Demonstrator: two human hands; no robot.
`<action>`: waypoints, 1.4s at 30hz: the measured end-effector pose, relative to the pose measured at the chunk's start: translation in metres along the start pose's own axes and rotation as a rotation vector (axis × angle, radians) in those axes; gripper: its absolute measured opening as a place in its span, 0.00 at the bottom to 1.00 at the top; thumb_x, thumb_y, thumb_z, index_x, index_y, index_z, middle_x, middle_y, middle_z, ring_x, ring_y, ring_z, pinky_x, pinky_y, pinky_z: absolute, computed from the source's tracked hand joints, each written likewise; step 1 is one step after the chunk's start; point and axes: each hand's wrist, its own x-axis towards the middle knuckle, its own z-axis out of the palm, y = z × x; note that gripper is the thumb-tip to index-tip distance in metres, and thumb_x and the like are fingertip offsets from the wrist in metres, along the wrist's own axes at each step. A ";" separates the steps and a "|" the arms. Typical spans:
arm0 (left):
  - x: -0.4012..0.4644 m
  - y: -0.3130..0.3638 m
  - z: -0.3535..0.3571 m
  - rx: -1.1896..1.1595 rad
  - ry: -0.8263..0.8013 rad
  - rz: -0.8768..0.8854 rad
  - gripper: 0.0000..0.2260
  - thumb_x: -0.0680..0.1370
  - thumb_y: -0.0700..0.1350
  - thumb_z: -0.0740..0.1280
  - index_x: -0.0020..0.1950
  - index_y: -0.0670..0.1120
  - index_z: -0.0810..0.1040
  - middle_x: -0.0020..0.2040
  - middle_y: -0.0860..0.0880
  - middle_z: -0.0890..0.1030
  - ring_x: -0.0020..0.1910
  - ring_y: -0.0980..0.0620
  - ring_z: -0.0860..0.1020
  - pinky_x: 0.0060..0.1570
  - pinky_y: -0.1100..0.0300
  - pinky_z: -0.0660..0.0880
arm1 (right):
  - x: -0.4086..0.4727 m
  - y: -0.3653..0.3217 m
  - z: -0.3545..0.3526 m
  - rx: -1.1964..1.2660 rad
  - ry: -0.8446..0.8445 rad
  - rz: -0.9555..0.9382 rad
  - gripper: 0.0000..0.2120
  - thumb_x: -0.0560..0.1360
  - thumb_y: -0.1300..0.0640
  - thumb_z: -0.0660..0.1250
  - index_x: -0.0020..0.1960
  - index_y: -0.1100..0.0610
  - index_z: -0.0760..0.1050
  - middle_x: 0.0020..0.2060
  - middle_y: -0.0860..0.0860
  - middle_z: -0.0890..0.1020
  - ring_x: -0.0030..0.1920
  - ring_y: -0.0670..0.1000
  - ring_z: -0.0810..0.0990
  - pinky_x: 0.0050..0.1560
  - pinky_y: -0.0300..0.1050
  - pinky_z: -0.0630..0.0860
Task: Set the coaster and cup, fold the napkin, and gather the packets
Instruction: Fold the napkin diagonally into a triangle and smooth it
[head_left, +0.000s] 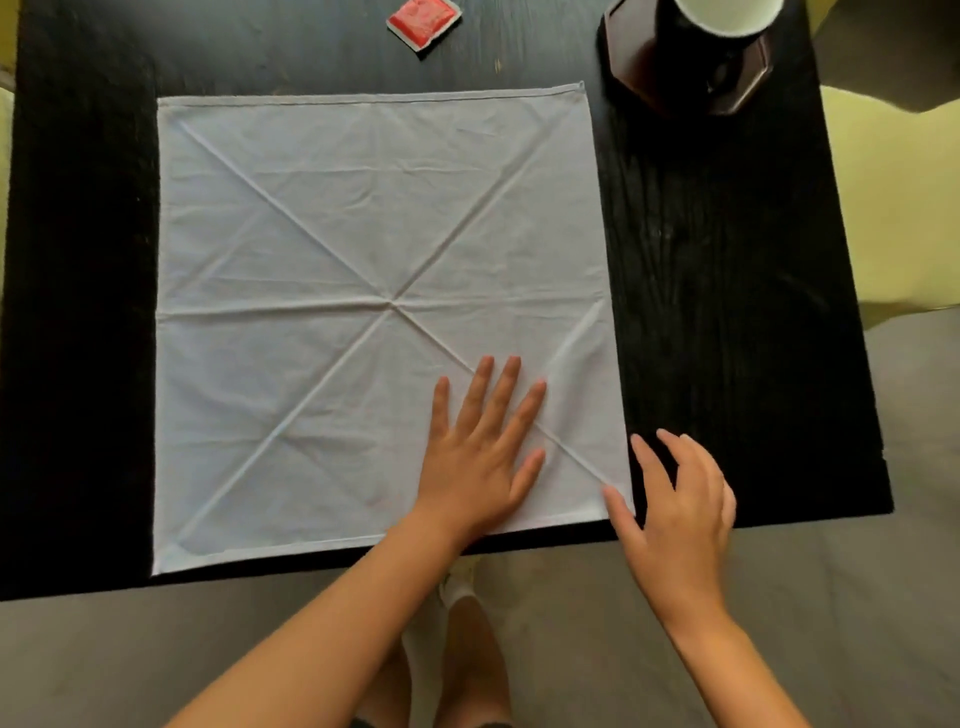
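1. Desk (727, 291): dark, carries everything.
2. Napkin (363, 312) spread flat, unfolded, creased; left hand (478, 457) presses it, fingers splayed, likely anchoring.
3. Right hand (680, 514), grip apart, touches near corner, probably to lift.
4. Cup (727, 15) on coaster (685, 67), far beyond right hand.
5. Packet (423, 21) far ahead, ungathered.

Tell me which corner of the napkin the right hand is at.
The near right corner of the napkin: the right hand's thumb touches it. The left hand lies flat beside it; the other three corners are untouched.
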 end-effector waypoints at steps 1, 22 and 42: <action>-0.007 0.011 0.003 0.010 -0.018 0.026 0.28 0.78 0.58 0.51 0.76 0.51 0.55 0.77 0.45 0.54 0.76 0.42 0.51 0.70 0.38 0.49 | -0.005 0.000 0.001 0.012 0.012 0.028 0.25 0.67 0.55 0.75 0.61 0.61 0.75 0.59 0.61 0.76 0.62 0.62 0.72 0.58 0.61 0.69; -0.021 0.037 0.014 -0.024 0.053 0.148 0.34 0.74 0.68 0.53 0.75 0.54 0.58 0.77 0.46 0.56 0.76 0.43 0.52 0.69 0.34 0.51 | -0.005 -0.028 0.003 0.390 0.009 0.434 0.10 0.73 0.52 0.68 0.52 0.54 0.77 0.44 0.50 0.77 0.50 0.52 0.75 0.49 0.44 0.59; -0.028 0.028 -0.066 -1.103 0.361 -0.573 0.05 0.74 0.41 0.70 0.38 0.44 0.81 0.34 0.47 0.82 0.33 0.52 0.79 0.37 0.54 0.74 | 0.077 -0.060 -0.043 0.461 -0.138 -0.143 0.11 0.72 0.57 0.68 0.52 0.46 0.79 0.49 0.47 0.69 0.56 0.50 0.66 0.54 0.44 0.57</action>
